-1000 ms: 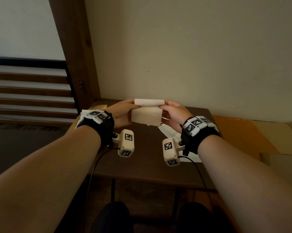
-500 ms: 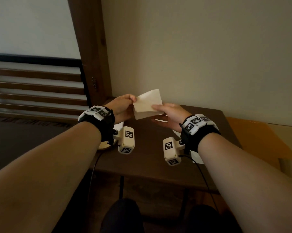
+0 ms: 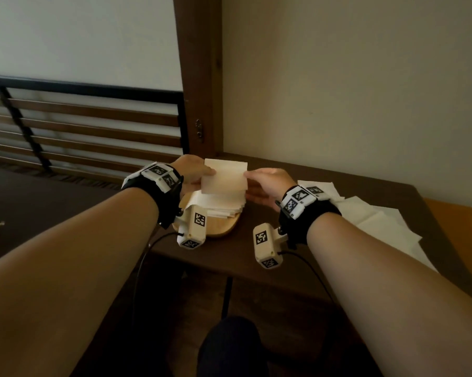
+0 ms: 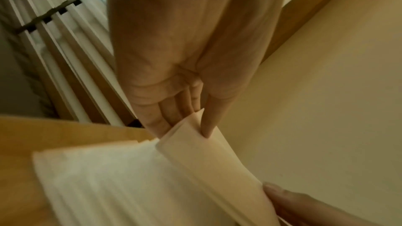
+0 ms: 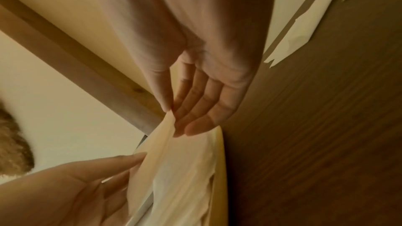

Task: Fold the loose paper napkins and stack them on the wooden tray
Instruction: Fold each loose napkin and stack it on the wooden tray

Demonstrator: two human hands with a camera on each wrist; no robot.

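A folded cream napkin (image 3: 224, 177) hangs just above a stack of folded white napkins (image 3: 218, 204) on the wooden tray (image 3: 224, 227) at the table's left end. My left hand (image 3: 195, 172) pinches the napkin's left edge between thumb and fingers (image 4: 208, 123). My right hand (image 3: 264, 180) pinches its right edge, thumb above and fingers (image 5: 195, 126) below. In the left wrist view the folded napkin (image 4: 213, 161) slants over the stack (image 4: 113, 186). The right wrist view shows the napkin (image 5: 161, 137) over the stack (image 5: 185, 178) and the tray's rim (image 5: 220, 169).
Several loose unfolded napkins (image 3: 376, 221) lie on the dark wooden table (image 3: 243, 254) to the right of my right wrist. A wall and a wooden post (image 3: 199, 77) stand behind the table. A slatted rail (image 3: 80, 126) is at the left.
Both hands have carried the folded napkin left, from mid-table to just above the stack on the tray. The head view has swung left and the tray has come into sight.
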